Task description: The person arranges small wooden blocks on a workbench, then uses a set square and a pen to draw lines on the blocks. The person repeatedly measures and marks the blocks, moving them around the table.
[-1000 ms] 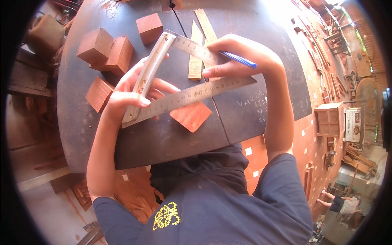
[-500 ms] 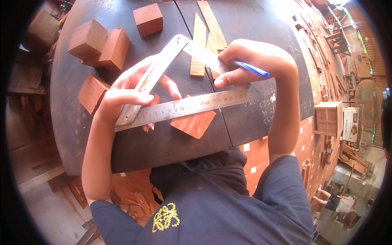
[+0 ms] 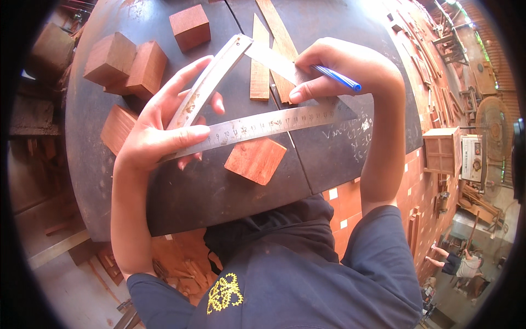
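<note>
A metal triangular square (image 3: 285,120) with a marked ruler edge is held above the table in both hands. My left hand (image 3: 147,131) grips its left corner, thumb lying over the ruler edge and fingers partly hidden behind the frame. At the other side, my right hand (image 3: 350,66) pinches the plate between thumb and bent fingers, while a blue pen (image 3: 341,79) sticks out of the same grip. Below the ruler edge a reddish wooden block (image 3: 256,160) rests on the dark table.
Several wooden blocks (image 3: 190,27) stand at the table's far left. Thin wood strips (image 3: 259,66) lie beyond the square. Chalky writing marks the dark tabletop (image 3: 219,203) near my right forearm. A wooden cabinet (image 3: 441,151) and a fan (image 3: 495,129) stand to the right; another person (image 3: 466,264) is farther off.
My left thumb has slid from the upright frame down onto the ruler edge, and the left fingers have spread. The square has risen slightly in view; the right hand keeps its grip.
</note>
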Demonstrator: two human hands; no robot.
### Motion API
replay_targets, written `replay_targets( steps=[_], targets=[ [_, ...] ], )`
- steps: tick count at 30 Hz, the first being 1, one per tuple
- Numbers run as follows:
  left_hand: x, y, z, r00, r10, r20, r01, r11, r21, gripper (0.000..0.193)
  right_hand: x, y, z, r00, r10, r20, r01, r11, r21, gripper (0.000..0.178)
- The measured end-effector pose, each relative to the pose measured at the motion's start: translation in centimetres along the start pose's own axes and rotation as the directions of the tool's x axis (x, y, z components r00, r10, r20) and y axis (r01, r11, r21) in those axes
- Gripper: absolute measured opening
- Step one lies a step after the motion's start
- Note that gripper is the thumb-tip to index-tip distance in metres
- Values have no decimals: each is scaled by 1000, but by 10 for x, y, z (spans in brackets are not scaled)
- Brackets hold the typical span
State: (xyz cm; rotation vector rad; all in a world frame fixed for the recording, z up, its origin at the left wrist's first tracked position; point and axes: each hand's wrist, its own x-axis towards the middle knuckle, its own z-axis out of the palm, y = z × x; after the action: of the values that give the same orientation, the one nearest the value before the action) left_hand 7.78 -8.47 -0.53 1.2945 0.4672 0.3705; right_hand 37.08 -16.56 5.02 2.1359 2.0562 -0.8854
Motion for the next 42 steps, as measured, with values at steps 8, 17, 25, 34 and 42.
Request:
replay_targets(
  steps=[8, 17, 25, 34, 42],
  targets=[
    [-8, 5, 8, 997, 47, -68, -34, 984, 173, 104, -4, -7, -5, 1000, -22, -13, 22, 1000, -3, 60],
    [-11, 16, 17, 996, 15, -86, 3, 978, 207, 102, -19, -16, 0, 544, -327, -773, 628, 769, 117, 38],
    [-15, 11, 11, 989, 36, -145, 7, 959, 282, 104, -6, -58, 33, 743, -448, -497, 665, 412, 623, 54],
    [-12, 15, 16, 994, 11, -111, 19, 962, 272, 105, 15, -55, 54, 729, -527, -436, 684, 556, 472, 37],
    [-12, 14, 14, 994, 36, -99, -7, 961, 278, 103, 15, -57, 53, 728, -544, -417, 685, 592, 425, 35]
  ],
)
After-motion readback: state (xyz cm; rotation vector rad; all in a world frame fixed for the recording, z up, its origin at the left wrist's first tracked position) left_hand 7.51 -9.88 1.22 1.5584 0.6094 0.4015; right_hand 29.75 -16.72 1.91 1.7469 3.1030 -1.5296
